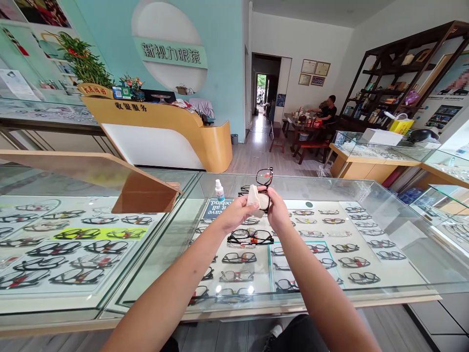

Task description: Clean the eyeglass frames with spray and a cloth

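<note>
Above the glass display counter, my right hand grips a pair of dark-framed eyeglasses, turned so one lens stands up above the fingers. My left hand is closed on a pale cleaning cloth, which lies against the lower lens. The fingertips of both hands meet near that lens, and the cloth partly hides it. A small white spray bottle stands upright on the glass, left of my hands. Just below them is another pair of black glasses with orange on the lens.
Rows of frames fill the case under the glass. At left, a brown tilted panel rises over the neighbouring case. A yellow cash desk stands across the aisle. Further back, a person sits at a table beside dark shelves.
</note>
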A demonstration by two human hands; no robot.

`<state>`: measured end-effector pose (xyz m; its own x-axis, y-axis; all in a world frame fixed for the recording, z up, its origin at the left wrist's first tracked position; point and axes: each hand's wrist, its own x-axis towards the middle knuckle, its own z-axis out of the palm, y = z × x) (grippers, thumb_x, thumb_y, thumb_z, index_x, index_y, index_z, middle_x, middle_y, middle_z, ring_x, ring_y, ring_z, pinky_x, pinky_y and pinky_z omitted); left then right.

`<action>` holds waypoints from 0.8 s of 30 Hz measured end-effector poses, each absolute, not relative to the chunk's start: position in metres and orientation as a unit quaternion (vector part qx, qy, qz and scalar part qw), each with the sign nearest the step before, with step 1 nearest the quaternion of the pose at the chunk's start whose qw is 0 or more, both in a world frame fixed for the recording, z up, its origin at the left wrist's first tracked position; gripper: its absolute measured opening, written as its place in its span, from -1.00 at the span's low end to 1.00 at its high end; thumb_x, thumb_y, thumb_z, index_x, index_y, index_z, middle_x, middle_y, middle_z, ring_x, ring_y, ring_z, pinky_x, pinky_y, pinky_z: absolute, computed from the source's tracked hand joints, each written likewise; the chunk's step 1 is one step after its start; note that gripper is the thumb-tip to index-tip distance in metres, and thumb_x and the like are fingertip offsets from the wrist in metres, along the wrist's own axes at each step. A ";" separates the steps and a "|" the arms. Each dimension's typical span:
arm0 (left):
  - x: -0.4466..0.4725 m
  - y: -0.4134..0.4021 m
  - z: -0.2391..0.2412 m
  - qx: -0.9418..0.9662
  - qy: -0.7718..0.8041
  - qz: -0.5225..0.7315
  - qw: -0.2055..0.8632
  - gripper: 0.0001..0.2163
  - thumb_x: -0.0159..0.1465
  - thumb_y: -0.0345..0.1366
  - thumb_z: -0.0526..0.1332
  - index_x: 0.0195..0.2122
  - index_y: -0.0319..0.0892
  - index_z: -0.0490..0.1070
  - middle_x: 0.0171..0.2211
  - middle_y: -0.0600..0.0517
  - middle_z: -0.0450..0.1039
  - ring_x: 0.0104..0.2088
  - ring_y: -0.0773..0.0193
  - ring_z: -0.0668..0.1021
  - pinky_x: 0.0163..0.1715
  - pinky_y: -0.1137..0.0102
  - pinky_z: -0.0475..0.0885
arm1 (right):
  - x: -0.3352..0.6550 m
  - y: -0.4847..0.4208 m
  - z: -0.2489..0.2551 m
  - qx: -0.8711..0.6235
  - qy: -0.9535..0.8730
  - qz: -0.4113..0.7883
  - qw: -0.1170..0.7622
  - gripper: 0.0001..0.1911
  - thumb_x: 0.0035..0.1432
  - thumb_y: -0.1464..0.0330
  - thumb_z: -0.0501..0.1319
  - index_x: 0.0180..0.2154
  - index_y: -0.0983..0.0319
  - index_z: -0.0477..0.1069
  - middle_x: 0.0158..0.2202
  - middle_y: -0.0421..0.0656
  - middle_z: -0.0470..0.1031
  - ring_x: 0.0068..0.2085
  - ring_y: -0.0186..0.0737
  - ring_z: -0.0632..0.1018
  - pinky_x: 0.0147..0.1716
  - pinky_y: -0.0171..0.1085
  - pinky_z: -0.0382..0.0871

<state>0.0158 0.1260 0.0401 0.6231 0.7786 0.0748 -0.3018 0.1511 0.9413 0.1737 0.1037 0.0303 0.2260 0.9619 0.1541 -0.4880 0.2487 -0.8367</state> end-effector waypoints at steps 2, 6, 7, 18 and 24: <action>0.016 0.122 0.045 0.541 0.214 0.375 0.721 -0.21 0.20 -0.15 0.62 0.45 -0.08 0.46 0.05 -0.15 0.71 0.00 0.04 0.68 -0.02 0.30 0.48 | 0.172 0.104 0.031 -0.342 -0.344 0.505 0.713 -0.63 0.09 0.01 0.45 -0.22 0.14 0.59 -0.25 -0.19 0.61 -0.21 -0.15 0.53 -0.24 -0.25 0.38; 0.018 0.115 0.052 0.549 0.228 0.377 0.711 -0.18 0.22 -0.14 0.61 0.49 -0.06 0.42 0.07 -0.13 0.69 0.01 0.06 0.66 0.01 0.29 0.46 | 0.171 0.102 0.032 -0.351 -0.351 0.504 0.707 -0.61 0.13 -0.02 0.44 -0.22 0.13 0.56 -0.29 -0.21 0.56 -0.26 -0.19 0.48 -0.30 -0.26 0.33; 0.019 0.114 0.053 0.551 0.233 0.377 0.707 -0.18 0.22 -0.13 0.60 0.49 -0.05 0.41 0.06 -0.12 0.70 -0.01 0.07 0.66 0.00 0.30 0.46 | 0.171 0.101 0.032 -0.355 -0.352 0.505 0.704 -0.61 0.15 -0.03 0.44 -0.22 0.13 0.56 -0.31 -0.22 0.54 -0.28 -0.20 0.46 -0.34 -0.26 0.29; 0.030 0.119 0.037 0.479 0.252 0.439 0.717 -0.44 0.19 0.02 0.60 0.09 -0.22 0.66 -0.21 -0.08 0.70 -0.21 0.14 0.65 -0.21 0.33 0.51 | 0.172 0.091 0.038 -0.353 -0.428 0.508 0.659 -0.51 0.24 -0.12 0.37 -0.08 0.13 0.65 -0.36 -0.22 0.47 -0.42 -0.26 0.23 -0.48 -0.23 0.03; 0.032 0.126 0.027 0.458 0.273 0.457 0.712 -0.55 0.24 0.07 0.56 -0.09 -0.24 0.68 -0.27 -0.08 0.70 -0.25 0.12 0.67 -0.24 0.32 0.53 | 0.173 0.093 0.036 -0.349 -0.446 0.519 0.640 -0.50 0.27 -0.14 0.35 -0.06 0.11 0.66 -0.42 -0.23 0.43 -0.41 -0.25 0.29 -0.48 -0.25 0.10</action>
